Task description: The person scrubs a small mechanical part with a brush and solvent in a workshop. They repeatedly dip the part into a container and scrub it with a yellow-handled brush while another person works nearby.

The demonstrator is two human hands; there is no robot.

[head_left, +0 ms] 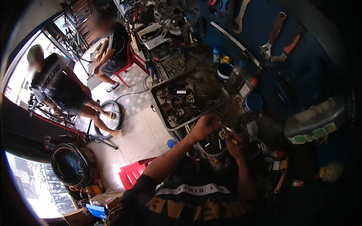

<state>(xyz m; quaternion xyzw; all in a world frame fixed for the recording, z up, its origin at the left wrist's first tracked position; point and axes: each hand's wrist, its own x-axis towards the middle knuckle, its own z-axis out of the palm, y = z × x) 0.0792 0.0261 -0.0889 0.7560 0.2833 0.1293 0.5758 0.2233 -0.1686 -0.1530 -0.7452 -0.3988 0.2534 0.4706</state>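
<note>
My left hand [205,126] is closed over a small round metal part [222,134] just above a round dark container [213,146] on a cluttered bench. My right hand [233,145] grips a thin tool with a yellow handle [236,142], its tip against that same part. The two hands meet over the container. What lies under my left fingers is hidden.
A grey tray [160,113] full of oily bike parts stands just beyond my hands. Bottles [236,75], a blue tub [225,69] and hanging tools [273,35] line the blue wall. Two people sit at left near a tyre [113,118]. A red stool [132,173] stands by my left arm.
</note>
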